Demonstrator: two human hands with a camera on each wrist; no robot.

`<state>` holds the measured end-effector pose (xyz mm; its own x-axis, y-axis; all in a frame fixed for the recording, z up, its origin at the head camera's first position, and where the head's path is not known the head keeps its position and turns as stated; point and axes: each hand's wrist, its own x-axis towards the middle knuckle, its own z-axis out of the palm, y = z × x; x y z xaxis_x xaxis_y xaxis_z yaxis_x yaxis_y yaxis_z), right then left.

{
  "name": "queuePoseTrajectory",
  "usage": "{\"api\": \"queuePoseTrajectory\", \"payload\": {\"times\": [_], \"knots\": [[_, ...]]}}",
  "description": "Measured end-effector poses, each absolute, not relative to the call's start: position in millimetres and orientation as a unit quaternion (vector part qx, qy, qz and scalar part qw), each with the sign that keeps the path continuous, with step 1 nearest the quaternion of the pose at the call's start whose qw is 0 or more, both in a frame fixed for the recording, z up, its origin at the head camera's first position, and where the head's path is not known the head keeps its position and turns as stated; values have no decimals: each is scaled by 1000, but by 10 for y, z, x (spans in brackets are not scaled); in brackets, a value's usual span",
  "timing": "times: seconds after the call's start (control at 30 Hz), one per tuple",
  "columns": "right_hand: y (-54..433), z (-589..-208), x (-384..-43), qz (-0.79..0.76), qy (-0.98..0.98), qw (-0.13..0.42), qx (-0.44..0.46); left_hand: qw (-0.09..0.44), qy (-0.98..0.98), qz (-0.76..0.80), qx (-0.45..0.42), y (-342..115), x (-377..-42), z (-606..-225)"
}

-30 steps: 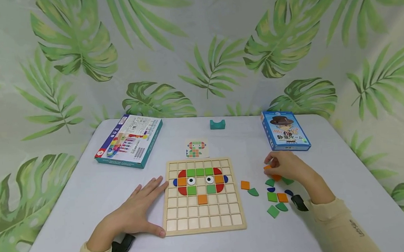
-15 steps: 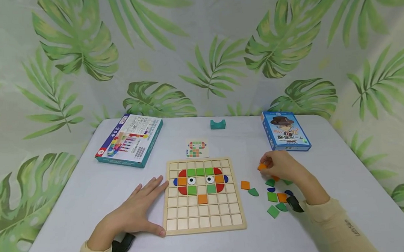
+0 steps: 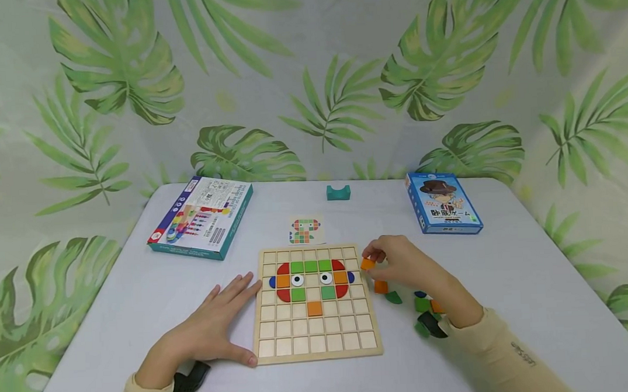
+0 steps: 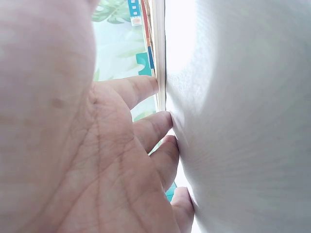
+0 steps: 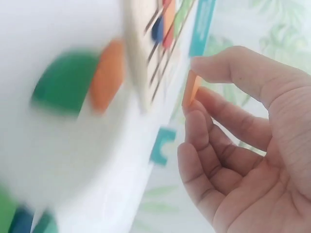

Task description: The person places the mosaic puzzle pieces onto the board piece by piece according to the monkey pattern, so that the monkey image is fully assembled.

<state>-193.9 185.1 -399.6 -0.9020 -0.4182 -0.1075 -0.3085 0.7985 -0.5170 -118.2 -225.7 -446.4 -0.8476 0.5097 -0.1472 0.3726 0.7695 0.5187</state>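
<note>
A wooden grid board (image 3: pixel 291 349) lies on the white table, bearing red, green, orange and blue tiles and two round eye tiles laid out as a face. The left hand (image 3: pixel 211 320) is spread flat at the board's left edge, its thumb and a fingertip touching the frame. In the left wrist view the fingertips meet the table beside the board's side. The right hand (image 3: pixel 403 265) pinches an orange square tile (image 5: pixel 191 90) between thumb and fingers, just off the board's upper right edge. Below that hand lie another orange tile (image 3: pixel 381 286) and a green quarter-circle tile (image 3: pixel 394 298).
A pattern card (image 3: pixel 306 230) lies behind the board. Farther back are a teal notched block (image 3: pixel 338 193), a flat game box (image 3: pixel 204 218) at left and a blue box (image 3: pixel 443 204) at right. Loose tiles, among them a green square (image 3: pixel 421 305), lie partly under the right forearm.
The right hand has picked the orange square tile from the loose pieces at right and carried it left to the board's edge. The left hand has stayed in place.
</note>
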Motion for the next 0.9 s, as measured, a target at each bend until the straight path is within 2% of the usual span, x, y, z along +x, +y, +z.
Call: {"api": "queuePoseTrajectory", "payload": {"times": [0.4, 0.9], "knots": [[1251, -3999, -1714, -259, 915, 108, -290, 141, 931, 241, 235, -2247, -1177, -4448], [755, -4128, -1548, -257, 893, 141, -342, 143, 929, 247, 234, -2273, -1191, -4479]]}}
